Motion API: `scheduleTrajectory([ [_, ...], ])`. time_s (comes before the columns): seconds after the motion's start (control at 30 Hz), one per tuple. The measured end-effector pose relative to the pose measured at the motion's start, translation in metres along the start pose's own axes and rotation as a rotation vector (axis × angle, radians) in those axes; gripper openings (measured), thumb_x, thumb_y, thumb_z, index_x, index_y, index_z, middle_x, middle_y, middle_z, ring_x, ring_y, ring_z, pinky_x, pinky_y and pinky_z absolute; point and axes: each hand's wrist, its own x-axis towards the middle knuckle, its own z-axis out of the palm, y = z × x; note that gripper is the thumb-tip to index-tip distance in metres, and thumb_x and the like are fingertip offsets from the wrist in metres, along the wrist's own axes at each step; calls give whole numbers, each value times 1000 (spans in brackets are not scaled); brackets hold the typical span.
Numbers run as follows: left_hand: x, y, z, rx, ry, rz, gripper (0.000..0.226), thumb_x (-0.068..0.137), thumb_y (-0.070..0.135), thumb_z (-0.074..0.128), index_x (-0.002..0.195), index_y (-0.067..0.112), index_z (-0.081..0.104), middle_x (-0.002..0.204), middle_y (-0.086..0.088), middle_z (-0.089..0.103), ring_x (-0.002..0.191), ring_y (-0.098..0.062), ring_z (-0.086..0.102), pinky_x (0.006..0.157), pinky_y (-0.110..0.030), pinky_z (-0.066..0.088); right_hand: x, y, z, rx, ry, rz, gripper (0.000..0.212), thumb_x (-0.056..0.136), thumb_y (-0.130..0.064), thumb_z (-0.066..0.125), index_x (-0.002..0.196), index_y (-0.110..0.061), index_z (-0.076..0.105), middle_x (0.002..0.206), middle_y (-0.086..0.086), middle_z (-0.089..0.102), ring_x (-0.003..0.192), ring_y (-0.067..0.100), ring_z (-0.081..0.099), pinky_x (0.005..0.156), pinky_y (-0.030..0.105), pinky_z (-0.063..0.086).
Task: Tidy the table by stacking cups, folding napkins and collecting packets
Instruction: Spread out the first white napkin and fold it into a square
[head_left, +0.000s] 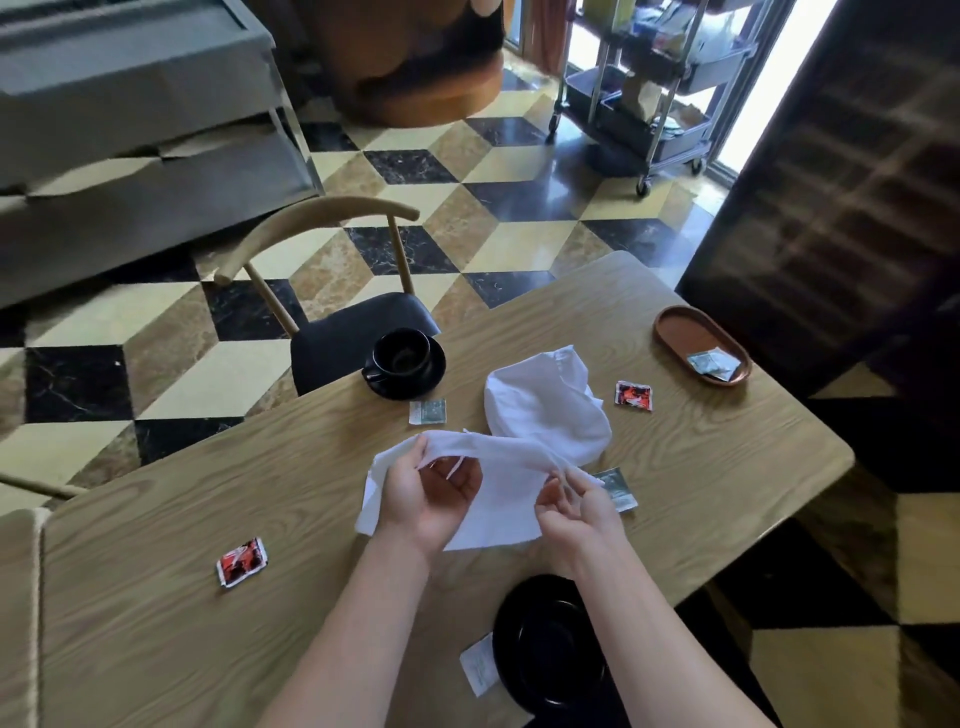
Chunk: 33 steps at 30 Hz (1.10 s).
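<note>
Black saucer (550, 639) sits nearest; both hands, left (431, 499) and right (576, 512), pinch the white napkin (498, 499) in a closed grip; better to match its corners flat on the surface (727, 457) before creasing.

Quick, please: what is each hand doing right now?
Left hand: closed on the white cloth napkin.
Right hand: pinching the same napkin's edge.

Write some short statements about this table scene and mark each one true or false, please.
1. Both hands hold a white napkin. True.
2. The black cup sits on a saucer. True.
3. The oval tray is empty. False: it holds grey packets.
4. A second napkin lies neatly folded. False: it is crumpled.
5. Two red packets lie on the table. True: one left, one right.
</note>
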Motion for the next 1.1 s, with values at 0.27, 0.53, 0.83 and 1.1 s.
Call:
scheduleTrajectory([
  [0.27, -58, 10, 5, 173, -66, 104, 22, 98, 19, 58, 110, 4, 67, 112, -15, 70, 90, -28, 74, 74, -34, 59, -29, -8, 9, 104, -21, 48, 17, 92, -12, 67, 78, -13, 58, 72, -8, 55, 60, 3, 49, 62, 10, 38],
  [0.53, -93, 10, -19, 43, 71, 236, 48, 99, 50, 51, 118, 6, 61, 112, -17, 63, 96, -34, 67, 71, -42, 59, -65, 7, 11, 333, -104, 76, 16, 86, -10, 76, 86, -10, 60, 56, 2, 62, 59, 10, 57, 83, 9, 47],
  [0.83, -152, 88, -51, 382, 326, 555, 23, 99, 31, 52, 99, 8, 58, 83, -12, 68, 68, -23, 68, 61, -32, 54, -127, 51, 60, -199, -394, -38, 26, 97, -8, 57, 72, -14, 50, 62, -4, 47, 56, 8, 49, 53, 17, 46],
  [1.1, -243, 169, -123, 322, 435, 760, 48, 97, 48, 48, 77, 8, 65, 54, -1, 69, 51, -17, 65, 51, -28, 51, -180, 159, 77, -415, -505, -88, 22, 97, -10, 61, 78, -12, 50, 70, -2, 48, 63, 5, 48, 55, 13, 49],
])
